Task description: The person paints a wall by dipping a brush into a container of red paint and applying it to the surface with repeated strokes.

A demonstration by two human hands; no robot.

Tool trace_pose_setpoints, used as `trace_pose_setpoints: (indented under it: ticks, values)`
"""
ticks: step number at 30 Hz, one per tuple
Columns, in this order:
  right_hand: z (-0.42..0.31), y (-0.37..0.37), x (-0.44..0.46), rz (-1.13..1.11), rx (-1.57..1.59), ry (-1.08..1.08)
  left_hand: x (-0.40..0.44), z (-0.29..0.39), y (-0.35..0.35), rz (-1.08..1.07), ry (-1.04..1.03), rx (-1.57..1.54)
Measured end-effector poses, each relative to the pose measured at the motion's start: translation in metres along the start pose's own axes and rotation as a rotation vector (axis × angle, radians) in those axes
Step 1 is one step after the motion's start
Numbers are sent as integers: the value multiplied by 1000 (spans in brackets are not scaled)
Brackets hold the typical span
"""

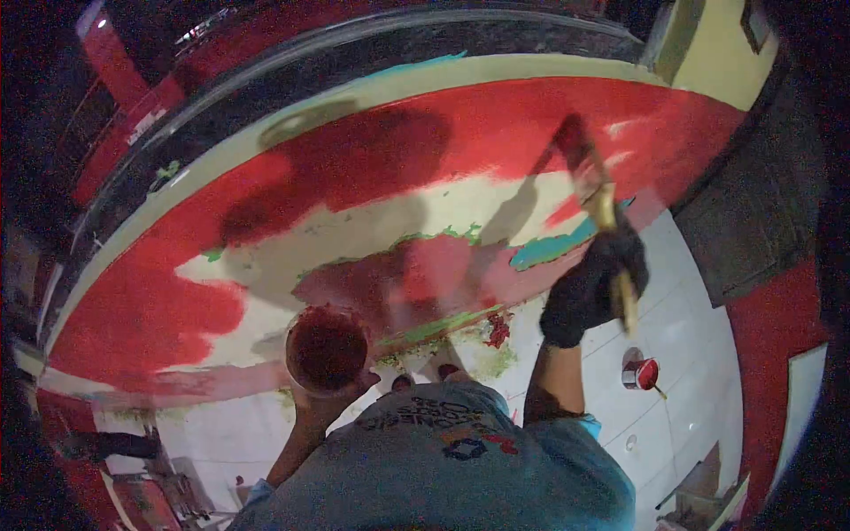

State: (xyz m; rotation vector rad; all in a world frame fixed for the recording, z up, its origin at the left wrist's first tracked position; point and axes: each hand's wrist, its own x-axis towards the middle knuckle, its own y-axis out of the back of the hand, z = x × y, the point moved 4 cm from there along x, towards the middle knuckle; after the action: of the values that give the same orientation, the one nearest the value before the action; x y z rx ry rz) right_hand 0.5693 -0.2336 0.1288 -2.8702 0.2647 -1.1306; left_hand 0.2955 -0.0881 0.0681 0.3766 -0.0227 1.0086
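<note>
My left hand [356,388] is closed around a round container of dark red paint [326,350], its open top facing up. My right hand [604,276], in a black glove, grips the wooden handle of a paintbrush [601,208]. The brush's bristles are blurred and lie against or just before the wall [354,212]; I cannot tell if they touch. Fresh red covers the wall's upper band and left part, around a bare cream patch. Turquoise and green streaks show near the glove. Shadows of my head and the brush fall across the surface.
A small can [639,373] with red paint stands on the white tiled floor [682,310] at the right, a thin stick on its rim. A dark panel [753,212] borders the wall on the right. Red paint spots the floor [498,329] near my feet.
</note>
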Motion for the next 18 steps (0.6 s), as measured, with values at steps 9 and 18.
trace_pose_setpoints:
  ticks: [9, 18]
  values:
    - [-50, -19, -67, -518, 447, 410, -2, -30, 3, 22, 76, -95]
    - [-45, -19, -63, -86, 129, 158, -7, -28, 18, 68, 39, -74]
